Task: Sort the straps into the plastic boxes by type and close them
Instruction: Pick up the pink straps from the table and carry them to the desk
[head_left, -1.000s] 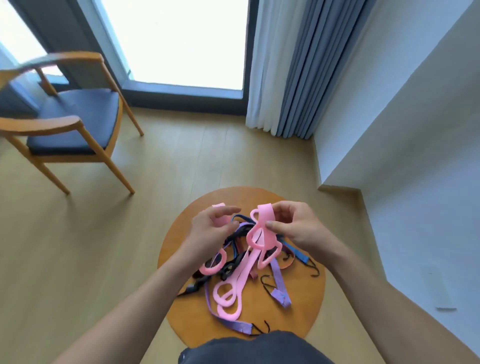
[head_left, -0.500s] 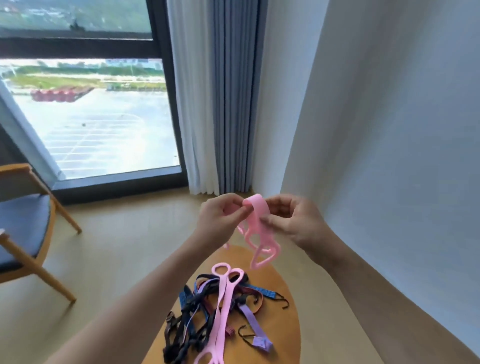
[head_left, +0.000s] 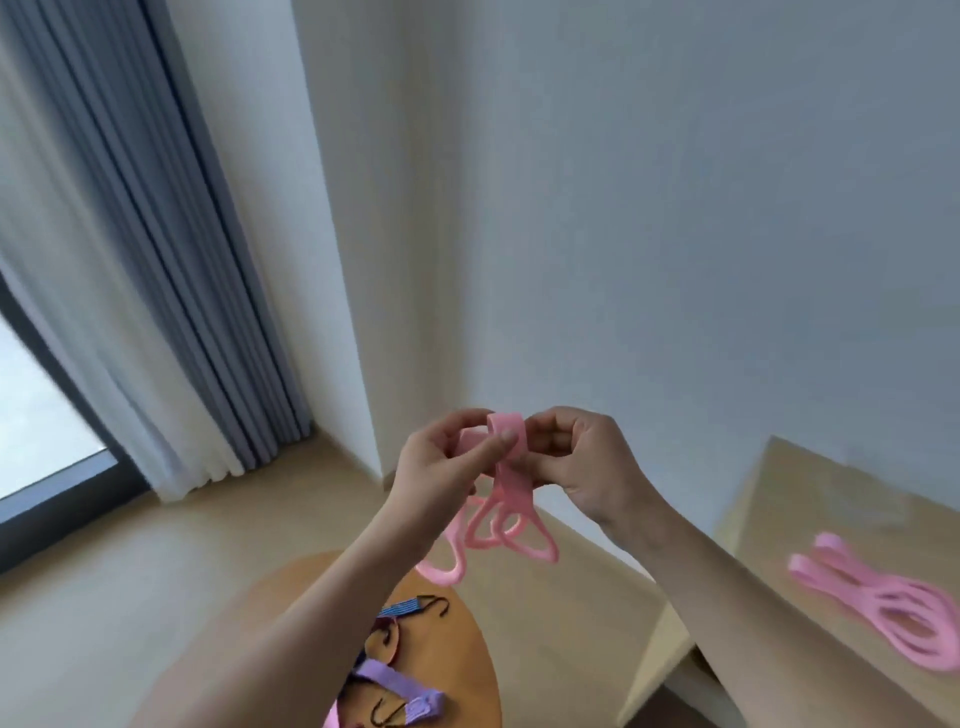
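Note:
A folded pink strap (head_left: 506, 499) hangs in the air in front of me, its loops dangling below. My left hand (head_left: 441, 467) pinches its top fold from the left, and my right hand (head_left: 576, 457) pinches it from the right. Under my left forearm, a round wooden table (head_left: 467, 654) carries a purple strap (head_left: 395, 686) and a blue striped cord with black hooks (head_left: 410, 605). Another pink strap (head_left: 878, 603) lies on a light wooden surface (head_left: 779, 519) at the right. No plastic box is in view.
A white wall corner (head_left: 353, 312) stands straight ahead. Grey and white curtains (head_left: 145, 291) hang at the left beside a dark-framed window (head_left: 47, 452). Light wooden floor (head_left: 182, 545) lies between the window and the round table.
My view has swung to the right and up, bringing in the wooden surface with a pink strap; the chair has left view. Both hands still hold the pink strap, lifted off the table pile.

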